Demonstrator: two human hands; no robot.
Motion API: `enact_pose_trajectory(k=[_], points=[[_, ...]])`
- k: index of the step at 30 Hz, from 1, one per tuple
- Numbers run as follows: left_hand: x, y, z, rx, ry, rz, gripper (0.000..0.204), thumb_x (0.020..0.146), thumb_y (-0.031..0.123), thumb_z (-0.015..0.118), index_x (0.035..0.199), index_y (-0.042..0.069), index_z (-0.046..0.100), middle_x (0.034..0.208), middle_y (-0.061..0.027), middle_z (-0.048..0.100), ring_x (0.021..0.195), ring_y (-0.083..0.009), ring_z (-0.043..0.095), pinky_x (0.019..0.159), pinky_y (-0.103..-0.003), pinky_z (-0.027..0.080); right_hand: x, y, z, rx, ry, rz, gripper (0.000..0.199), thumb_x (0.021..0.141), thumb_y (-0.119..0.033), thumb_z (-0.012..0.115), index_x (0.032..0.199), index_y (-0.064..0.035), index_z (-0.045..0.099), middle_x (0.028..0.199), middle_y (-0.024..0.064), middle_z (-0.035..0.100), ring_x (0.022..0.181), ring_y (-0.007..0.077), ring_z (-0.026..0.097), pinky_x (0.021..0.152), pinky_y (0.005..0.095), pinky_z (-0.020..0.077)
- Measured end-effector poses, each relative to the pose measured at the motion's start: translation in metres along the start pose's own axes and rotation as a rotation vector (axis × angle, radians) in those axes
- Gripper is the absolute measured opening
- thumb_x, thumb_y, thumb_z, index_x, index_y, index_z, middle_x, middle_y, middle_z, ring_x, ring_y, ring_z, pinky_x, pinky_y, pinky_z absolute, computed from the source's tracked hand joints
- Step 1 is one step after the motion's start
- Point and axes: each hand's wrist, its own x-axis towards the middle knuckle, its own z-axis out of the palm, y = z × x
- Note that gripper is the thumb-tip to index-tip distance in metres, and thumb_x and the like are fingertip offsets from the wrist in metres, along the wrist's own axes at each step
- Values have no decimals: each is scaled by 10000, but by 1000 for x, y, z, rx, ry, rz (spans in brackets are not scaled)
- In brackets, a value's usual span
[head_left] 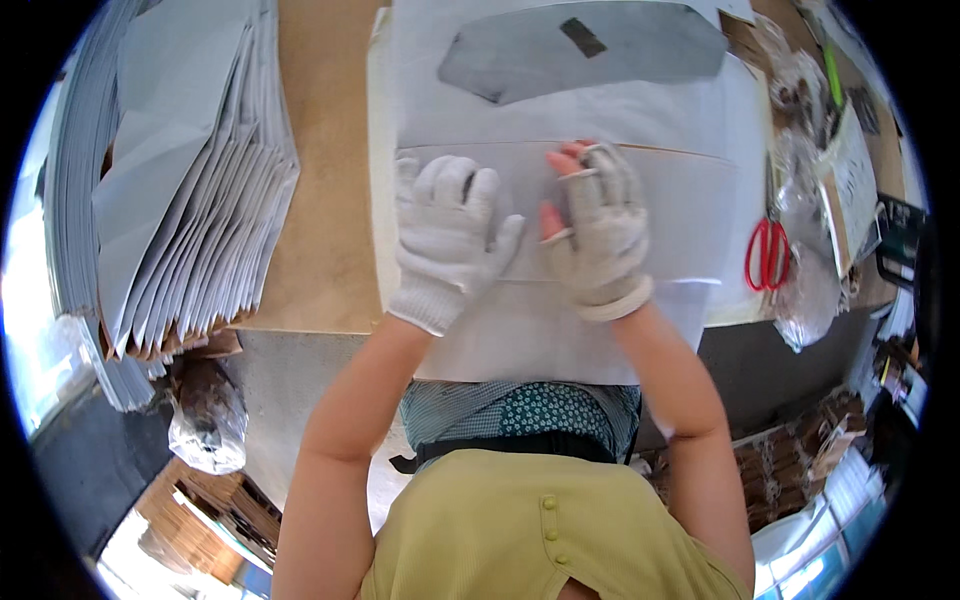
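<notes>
A large white sheet (560, 345), creased across its width, lies in front of me and hangs past the table's near edge. My left hand (447, 235), in a white knit glove, rests on the sheet's left part with fingers spread. To its right is my right hand (600, 225), in a greyer glove with bare thumb and fingertips showing. Its fingers are stretched over the sheet, thumb apart, and nothing shows in them. Beyond both hands, a flat grey piece with angled corners (640, 55) lies on the white surface, bearing a small dark rectangle (583, 37).
On the left of the brown table (320, 200) stands a tall stack of folded white sheets (200, 220). Red-handled scissors (768, 255) lie at the right, beside crumpled clear plastic (805, 295). A plastic-wrapped bundle (207, 420) sits below the table's left edge.
</notes>
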Motion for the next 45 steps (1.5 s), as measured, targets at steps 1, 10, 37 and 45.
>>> enact_pose_trajectory(k=[1,10,37,45], points=[[3,7,-9,-22,-27,-33,466,800,322,776,1164,81,614,1179,-110,557,1209,-340,517,1132,-594,333,-11,25,-10,-90,24,12,482,849,-171,683,1309,-33,653,1339,177,628,1306,404,553,1120,512,432],[6,8,-44,-222,-110,290,710,701,400,883,1260,62,606,1254,-152,569,1182,-391,545,1037,-521,431,-61,108,-88,-107,166,132,397,918,-168,618,1285,-22,652,1340,189,626,1308,396,556,1115,475,431],[-68,179,-121,-93,-933,268,254,973,284,598,935,50,691,988,-169,649,941,-358,670,858,-521,546,-53,15,-204,-99,-24,-19,132,854,-124,677,969,-108,741,959,84,744,988,294,702,922,404,548],[59,203,-21,20,-630,660,228,934,269,628,1078,101,683,1055,-133,696,995,-319,682,830,-465,549,-126,123,-172,-227,-29,157,187,853,-23,674,1012,-80,754,1115,89,718,1057,307,674,924,423,542]])
